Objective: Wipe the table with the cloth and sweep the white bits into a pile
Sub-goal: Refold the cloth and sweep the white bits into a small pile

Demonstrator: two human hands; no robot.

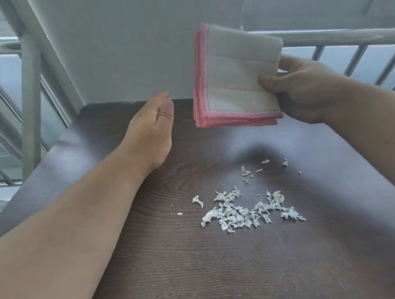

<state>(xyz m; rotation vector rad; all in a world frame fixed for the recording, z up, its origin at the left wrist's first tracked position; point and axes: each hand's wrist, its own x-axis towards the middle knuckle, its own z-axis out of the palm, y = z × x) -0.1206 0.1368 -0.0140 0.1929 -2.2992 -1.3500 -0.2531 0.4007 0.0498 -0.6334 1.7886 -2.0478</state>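
- Head view, step in hand: I judge the wiping not yet begun. The cloth is held up in the air above the far part of the table, touching no surface.
- Head view, right hand: I see the thumb on the near face of the cloth at its right edge and the fingers behind it, so the cloth is pinched between them. The fingers behind are mostly hidden; how they lie I cannot tell.
- Head view, left hand: it reaches out over the far left part of the table, fingers straight and pressed together, thumb lying alongside, holding nothing. It stands apart from the cloth, to the left of it.
- Head view, cloth: one, folded into a square of several layers, white with pink borders, hanging roughly upright.
- Head view, white bits: too many to count singly. I make out one loose main patch near the middle of the table, one smaller scatter beyond it, and a few strays to the left of the patch.
- Head view, table: one, dark wood grain, set against a pale wall; grey railings stand behind and to each side.
- Head view, count of hands: two, both bare.
- Next move, as I judge it: lower the cloth flat onto the table beyond the far scatter, then draw it toward the main patch so the outlying bits join it. The bits look light, so a slow, pressed stroke seems wise to keep them from flicking away.
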